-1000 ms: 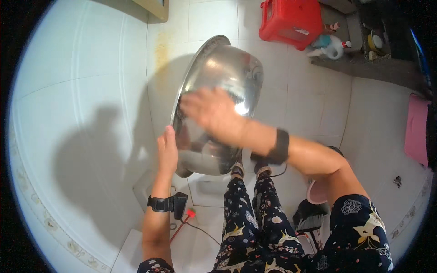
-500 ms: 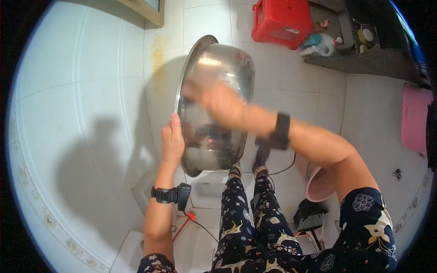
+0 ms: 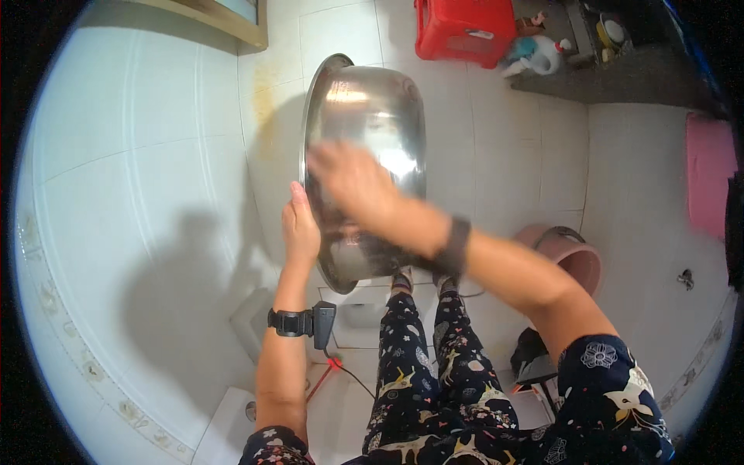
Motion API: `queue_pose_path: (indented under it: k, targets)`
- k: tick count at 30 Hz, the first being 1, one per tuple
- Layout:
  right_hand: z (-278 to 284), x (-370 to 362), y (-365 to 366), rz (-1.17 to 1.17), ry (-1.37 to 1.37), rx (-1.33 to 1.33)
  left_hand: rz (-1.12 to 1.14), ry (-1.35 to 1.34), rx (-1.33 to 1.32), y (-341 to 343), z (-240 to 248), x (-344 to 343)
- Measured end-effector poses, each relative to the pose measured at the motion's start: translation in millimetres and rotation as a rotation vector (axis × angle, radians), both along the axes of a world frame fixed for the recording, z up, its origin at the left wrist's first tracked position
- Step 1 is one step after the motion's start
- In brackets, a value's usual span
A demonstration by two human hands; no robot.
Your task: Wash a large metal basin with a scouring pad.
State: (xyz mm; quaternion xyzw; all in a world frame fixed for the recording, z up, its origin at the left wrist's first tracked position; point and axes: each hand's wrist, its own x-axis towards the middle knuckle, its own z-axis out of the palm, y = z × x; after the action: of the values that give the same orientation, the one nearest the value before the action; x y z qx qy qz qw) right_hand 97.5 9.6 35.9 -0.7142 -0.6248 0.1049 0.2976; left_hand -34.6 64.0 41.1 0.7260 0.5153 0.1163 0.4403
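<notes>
The shiny metal basin (image 3: pixel 380 101) is tipped on its side by my feet (image 3: pixel 401 283), its rim (image 3: pixel 314 89) facing left. My left hand (image 3: pixel 301 232) is closed on that rim. My right hand (image 3: pixel 353 182) is blurred over the basin's outer side; I can't tell how far open it is or if it holds anything. The floor (image 3: pixel 449 163) and wall (image 3: pixel 101 194) are pale tile. A label (image 3: pixel 480 34) on the red stool (image 3: pixel 453 19) is too small to read.

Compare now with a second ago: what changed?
The metal basin has swung counterclockwise in view, its far end leftward. The pink bucket shows more beside the right arm. Nothing visibly grasped or released: left hand still holds the rim, blurred right hand still over the basin's side.
</notes>
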Motion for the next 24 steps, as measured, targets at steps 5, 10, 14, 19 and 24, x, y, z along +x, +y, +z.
queue_pose_path:
  k: [5, 10, 14, 19, 24]
  targets:
    - [-15, 48, 45, -0.31, -0.004, 0.022, -0.04, 0.015, 0.014, 0, 5, 17]
    - [14, -36, -33, -0.077, 0.105, 0.154, -0.024, -0.009, -0.045, 5, 17, 0]
    - [-16, 40, 10, -0.276, -0.181, 0.07, -0.079, 0.104, -0.012, -15, 9, -10]
    - [-50, 116, 31, -0.342, 0.151, -0.373, -0.203, 0.021, -0.051, -43, 1, -32]
    - [-11, 24, -13, -0.187, -0.057, -0.141, -0.219, 0.126, -0.005, -17, 20, -17]
